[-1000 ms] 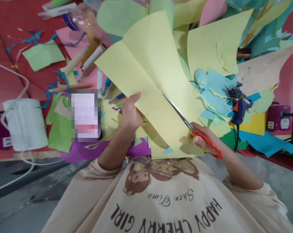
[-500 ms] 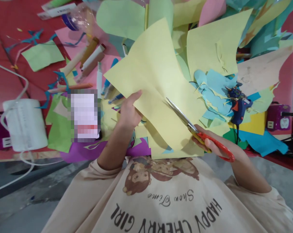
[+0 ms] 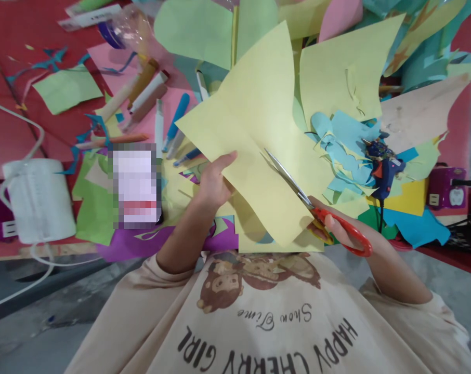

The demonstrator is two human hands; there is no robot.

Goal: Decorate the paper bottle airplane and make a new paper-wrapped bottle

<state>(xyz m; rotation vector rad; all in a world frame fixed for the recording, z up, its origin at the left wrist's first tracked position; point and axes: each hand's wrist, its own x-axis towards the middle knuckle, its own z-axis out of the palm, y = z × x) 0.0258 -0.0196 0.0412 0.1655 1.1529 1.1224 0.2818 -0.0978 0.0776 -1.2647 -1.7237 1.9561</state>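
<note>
The yellow sheet [image 3: 239, 114] is held up in the middle of the frame, over the red table [image 3: 21, 31]. The left hand [image 3: 217, 182], at centre, has its thumb on top of the sheet's left edge and its fingers underneath, closed in a pinch. The right hand [image 3: 340, 232], to the lower right, is curled round the handles of the scissors [image 3: 312, 205], whose blades lie along the sheet and point to the upper left.

As for progress, the sheet appears slit part of the way in from its lower right, though the blades and a shadow make the exact end of the cut hard to read. Beyond the blade tips, the paper towards the top of the frame looks whole, so that stretch is uncut and no piece has come away.

By count, there are two hands, one pair of scissors and one sheet in hold. One other large yellow sheet [image 3: 329, 78] stands at upper right. One glue gun [image 3: 386, 176] lies at right, one screen device [image 3: 136, 179], pixelated, at left, and one white box [image 3: 40, 213] at far left. Two purple boxes [image 3: 448, 187] sit at opposite sides of the frame. The blue scraps [image 3: 342, 156] overlap too much to number.
</note>
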